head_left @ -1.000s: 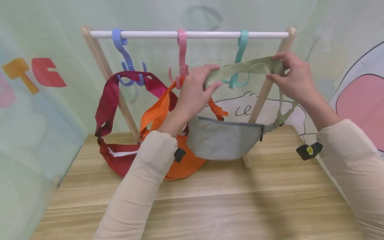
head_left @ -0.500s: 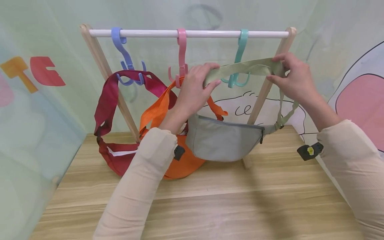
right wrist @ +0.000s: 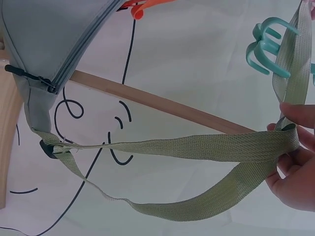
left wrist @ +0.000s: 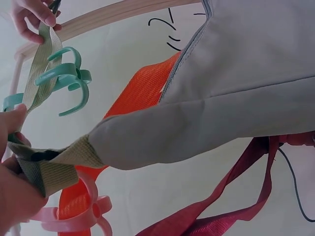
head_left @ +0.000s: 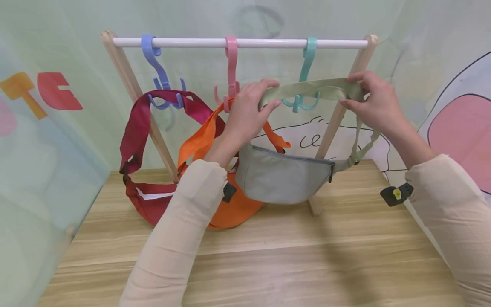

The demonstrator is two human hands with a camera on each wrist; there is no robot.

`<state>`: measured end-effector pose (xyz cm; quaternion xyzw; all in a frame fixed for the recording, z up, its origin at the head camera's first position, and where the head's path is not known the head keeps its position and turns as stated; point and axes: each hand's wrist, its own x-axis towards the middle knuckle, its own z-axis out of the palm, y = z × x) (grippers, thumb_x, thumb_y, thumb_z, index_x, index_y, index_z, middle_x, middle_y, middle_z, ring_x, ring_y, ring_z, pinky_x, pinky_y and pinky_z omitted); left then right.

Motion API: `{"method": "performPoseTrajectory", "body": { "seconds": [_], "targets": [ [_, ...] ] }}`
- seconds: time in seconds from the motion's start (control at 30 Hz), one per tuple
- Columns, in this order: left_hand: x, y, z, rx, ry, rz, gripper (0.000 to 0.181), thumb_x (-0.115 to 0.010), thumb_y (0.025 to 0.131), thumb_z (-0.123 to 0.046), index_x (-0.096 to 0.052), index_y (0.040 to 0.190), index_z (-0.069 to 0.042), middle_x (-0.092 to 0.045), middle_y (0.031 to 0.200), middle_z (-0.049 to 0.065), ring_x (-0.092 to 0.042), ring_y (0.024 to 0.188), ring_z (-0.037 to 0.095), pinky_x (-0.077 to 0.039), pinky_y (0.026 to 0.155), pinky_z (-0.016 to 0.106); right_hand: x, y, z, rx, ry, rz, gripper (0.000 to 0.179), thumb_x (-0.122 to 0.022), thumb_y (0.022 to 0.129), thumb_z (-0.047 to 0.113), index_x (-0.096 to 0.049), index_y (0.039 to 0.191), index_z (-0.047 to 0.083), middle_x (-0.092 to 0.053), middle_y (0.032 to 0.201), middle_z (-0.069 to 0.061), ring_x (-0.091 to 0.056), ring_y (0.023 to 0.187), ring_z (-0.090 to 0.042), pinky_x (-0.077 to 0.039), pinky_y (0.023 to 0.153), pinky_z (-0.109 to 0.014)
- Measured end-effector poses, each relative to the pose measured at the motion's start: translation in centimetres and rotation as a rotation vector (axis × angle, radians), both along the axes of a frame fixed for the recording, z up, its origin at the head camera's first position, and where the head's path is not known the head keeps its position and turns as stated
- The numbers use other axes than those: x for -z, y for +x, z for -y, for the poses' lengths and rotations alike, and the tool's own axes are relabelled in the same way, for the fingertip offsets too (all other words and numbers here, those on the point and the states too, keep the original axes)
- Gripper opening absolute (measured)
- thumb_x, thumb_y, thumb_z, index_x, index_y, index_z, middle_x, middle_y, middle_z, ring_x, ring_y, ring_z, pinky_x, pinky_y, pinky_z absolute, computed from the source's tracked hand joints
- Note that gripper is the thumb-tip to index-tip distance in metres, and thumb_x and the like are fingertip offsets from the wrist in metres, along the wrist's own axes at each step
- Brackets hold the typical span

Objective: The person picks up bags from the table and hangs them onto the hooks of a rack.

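Note:
A grey waist bag [head_left: 284, 177] hangs by its pale green strap [head_left: 307, 88], which both hands hold stretched between them. My left hand [head_left: 249, 108] pinches the strap's left end with thumb and fingers. The right hand [head_left: 377, 100] grips the other end, and a loop of webbing [right wrist: 197, 147] droops below it toward the bag's buckle. Behind the strap is a teal hook [head_left: 297, 102] with several prongs; in the left wrist view the teal hook [left wrist: 74, 76] shows its prongs against the strap, but whether they touch cannot be told.
The hook hangs from a white rail [head_left: 268, 43] on a wooden stand. Left of it, a dark red bag [head_left: 138, 136] hangs on a blue hook [head_left: 163, 81]. An orange bag [head_left: 241, 213] hangs at the pink hook [head_left: 232, 64], partly behind the left arm. Below is a wooden tabletop [head_left: 268, 264].
The strap's right part has dropped slightly, and it now lies lower across the teal hook. The grey bag has shifted a little left. Both hands keep their hold.

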<state>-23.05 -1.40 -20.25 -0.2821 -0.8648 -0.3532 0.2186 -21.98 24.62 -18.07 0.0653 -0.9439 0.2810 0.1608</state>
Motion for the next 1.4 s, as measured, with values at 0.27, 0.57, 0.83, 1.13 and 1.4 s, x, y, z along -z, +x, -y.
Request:
{"method": "performPoseTrajectory", "body": {
  "seconds": [0.27,0.57,0.83,1.13,1.4],
  "targets": [
    [0.3,0.1,0.0,-0.005,0.001,0.013,0.043,-0.062,0.087,-0.023,-0.052,0.127,-0.010,-0.055,0.122,0.003,-0.047,0.109,0.018,-0.038,0.089,0.020,0.2,0.0,-0.1,-0.002,0.005,-0.007,0.052,-0.062,0.087,0.014,-0.040,0.133,0.005,-0.052,0.113,-0.022,-0.049,0.094,-0.028,-0.044,0.066,-0.023],
    [0.6,0.0,0.2,0.008,0.007,0.004,0.042,-0.061,0.087,-0.022,-0.053,0.126,-0.009,-0.057,0.120,0.004,-0.048,0.107,0.019,-0.037,0.089,0.023,0.5,0.0,-0.2,-0.002,0.002,-0.012,0.051,-0.063,0.086,0.016,-0.041,0.132,0.006,-0.054,0.113,-0.021,-0.049,0.092,-0.026,-0.041,0.064,-0.021],
    [0.8,0.0,0.2,0.009,0.006,0.010,0.042,-0.062,0.087,-0.022,-0.053,0.126,-0.009,-0.056,0.120,0.004,-0.048,0.106,0.019,-0.038,0.087,0.023,0.6,0.1,-0.2,-0.014,0.006,-0.026,0.050,-0.063,0.086,0.014,-0.043,0.131,0.005,-0.054,0.111,-0.023,-0.050,0.093,-0.028,-0.040,0.062,-0.020],
    [1.1,0.0,0.1,-0.002,0.001,0.026,0.042,-0.062,0.087,-0.023,-0.053,0.126,-0.010,-0.055,0.121,0.004,-0.046,0.107,0.019,-0.038,0.088,0.023,0.8,0.2,-0.3,-0.026,0.009,-0.016,0.050,-0.063,0.086,0.013,-0.041,0.131,0.004,-0.053,0.113,-0.022,-0.050,0.094,-0.029,-0.042,0.063,-0.021],
    [1.3,0.1,0.2,0.002,-0.001,0.028,0.042,-0.061,0.088,-0.023,-0.052,0.127,-0.010,-0.055,0.121,0.005,-0.047,0.104,0.018,-0.040,0.084,0.023,1.0,0.1,-0.4,-0.028,0.006,-0.001,0.051,-0.063,0.087,0.013,-0.040,0.132,0.004,-0.052,0.113,-0.023,-0.050,0.094,-0.032,-0.045,0.067,-0.032]
  ]
}}
